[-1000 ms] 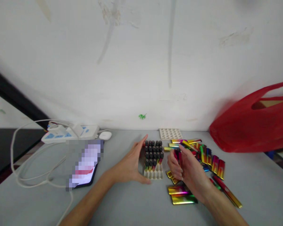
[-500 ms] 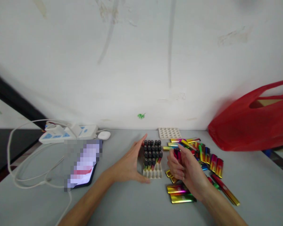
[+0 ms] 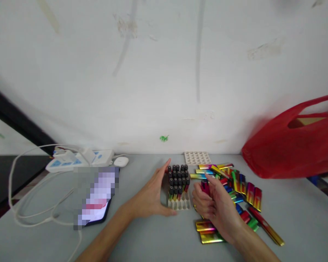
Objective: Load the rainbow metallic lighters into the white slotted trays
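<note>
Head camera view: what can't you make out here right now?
All in the head view:
- Phone screen: pixelated, unreadable.
- Lighter in the right hand: only its top shows; fingers cover the rest.
- Tray: left side hidden behind the left hand.
- Red bag: cut off by the right edge; contents mostly hidden.

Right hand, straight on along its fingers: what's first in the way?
Likely the black-capped lighters standing in the tray; the right hand, holding a red lighter, points at them. Depth is unclear.
</note>
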A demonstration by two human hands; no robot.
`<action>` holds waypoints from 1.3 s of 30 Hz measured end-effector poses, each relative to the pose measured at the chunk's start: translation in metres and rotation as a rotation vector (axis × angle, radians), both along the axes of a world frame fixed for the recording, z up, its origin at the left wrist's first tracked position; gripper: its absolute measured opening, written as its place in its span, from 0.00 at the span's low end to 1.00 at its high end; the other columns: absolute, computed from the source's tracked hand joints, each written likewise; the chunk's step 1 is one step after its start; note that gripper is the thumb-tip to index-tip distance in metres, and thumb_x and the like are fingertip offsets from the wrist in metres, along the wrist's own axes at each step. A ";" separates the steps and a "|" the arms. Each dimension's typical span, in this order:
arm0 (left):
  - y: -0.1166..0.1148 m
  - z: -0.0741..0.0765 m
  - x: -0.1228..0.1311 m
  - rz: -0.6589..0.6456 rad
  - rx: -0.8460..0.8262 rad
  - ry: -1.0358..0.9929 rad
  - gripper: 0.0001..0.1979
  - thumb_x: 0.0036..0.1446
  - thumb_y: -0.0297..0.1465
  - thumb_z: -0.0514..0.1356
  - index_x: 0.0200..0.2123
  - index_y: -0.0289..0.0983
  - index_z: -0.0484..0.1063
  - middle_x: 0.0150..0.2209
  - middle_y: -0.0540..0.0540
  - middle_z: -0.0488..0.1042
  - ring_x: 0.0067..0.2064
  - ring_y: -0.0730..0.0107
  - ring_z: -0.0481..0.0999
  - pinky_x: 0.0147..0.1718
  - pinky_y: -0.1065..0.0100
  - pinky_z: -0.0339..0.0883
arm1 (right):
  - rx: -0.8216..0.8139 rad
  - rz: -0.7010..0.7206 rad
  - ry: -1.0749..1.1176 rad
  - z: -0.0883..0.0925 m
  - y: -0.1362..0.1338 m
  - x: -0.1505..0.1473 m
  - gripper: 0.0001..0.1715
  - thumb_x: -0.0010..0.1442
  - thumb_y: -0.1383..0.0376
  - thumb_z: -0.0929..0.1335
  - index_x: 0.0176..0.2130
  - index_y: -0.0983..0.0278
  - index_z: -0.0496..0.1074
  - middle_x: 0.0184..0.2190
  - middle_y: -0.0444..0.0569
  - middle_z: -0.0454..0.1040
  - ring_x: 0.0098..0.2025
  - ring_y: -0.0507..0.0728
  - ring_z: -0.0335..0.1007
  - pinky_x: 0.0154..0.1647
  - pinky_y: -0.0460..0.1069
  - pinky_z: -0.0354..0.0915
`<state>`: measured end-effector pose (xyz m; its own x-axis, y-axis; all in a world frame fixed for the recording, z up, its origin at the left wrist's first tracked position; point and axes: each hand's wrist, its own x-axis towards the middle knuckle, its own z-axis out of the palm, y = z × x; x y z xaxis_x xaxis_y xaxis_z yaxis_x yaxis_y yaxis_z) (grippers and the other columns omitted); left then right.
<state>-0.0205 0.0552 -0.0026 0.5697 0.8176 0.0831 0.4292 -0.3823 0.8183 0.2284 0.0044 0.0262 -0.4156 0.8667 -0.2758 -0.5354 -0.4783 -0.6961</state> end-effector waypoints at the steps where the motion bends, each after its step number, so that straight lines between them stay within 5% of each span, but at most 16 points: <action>1: 0.000 0.000 0.000 0.003 -0.001 -0.003 0.82 0.41 0.40 0.85 0.84 0.45 0.31 0.84 0.34 0.41 0.83 0.36 0.47 0.81 0.42 0.41 | 0.006 -0.002 0.003 0.000 0.000 -0.001 0.42 0.60 0.36 0.76 0.23 0.59 0.54 0.19 0.32 0.44 0.20 0.46 0.30 0.18 0.44 0.33; 11: 0.000 -0.003 -0.001 0.005 -0.007 -0.014 0.82 0.41 0.41 0.86 0.84 0.48 0.31 0.83 0.34 0.45 0.81 0.35 0.51 0.80 0.37 0.44 | 0.028 0.019 0.012 0.001 -0.006 -0.006 0.43 0.62 0.34 0.74 0.22 0.58 0.51 0.18 0.33 0.42 0.19 0.46 0.30 0.18 0.46 0.32; 20: -0.001 0.000 -0.001 0.018 -0.030 -0.016 0.82 0.39 0.40 0.86 0.83 0.47 0.33 0.82 0.34 0.47 0.81 0.34 0.52 0.80 0.38 0.45 | -0.006 -0.005 -0.052 0.003 -0.009 -0.008 0.39 0.59 0.34 0.76 0.25 0.60 0.61 0.18 0.32 0.46 0.20 0.47 0.32 0.19 0.46 0.33; 28: 0.001 -0.001 0.001 0.013 -0.003 -0.039 0.72 0.39 0.39 0.86 0.80 0.43 0.48 0.78 0.32 0.55 0.78 0.34 0.57 0.79 0.39 0.48 | 0.036 -0.090 -0.127 0.006 -0.007 -0.010 0.40 0.60 0.31 0.74 0.26 0.60 0.64 0.18 0.35 0.52 0.21 0.48 0.39 0.22 0.47 0.40; 39: 0.002 0.000 0.001 0.013 0.010 -0.029 0.70 0.38 0.40 0.86 0.79 0.42 0.51 0.77 0.33 0.58 0.77 0.33 0.59 0.79 0.39 0.50 | 0.048 -0.060 -0.122 0.006 -0.007 -0.009 0.41 0.60 0.30 0.74 0.26 0.60 0.64 0.18 0.35 0.51 0.21 0.48 0.38 0.22 0.48 0.38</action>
<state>-0.0192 0.0574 -0.0021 0.5561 0.8240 0.1083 0.4101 -0.3854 0.8266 0.2191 -0.0027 0.0327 -0.3286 0.9025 -0.2785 -0.4717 -0.4123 -0.7794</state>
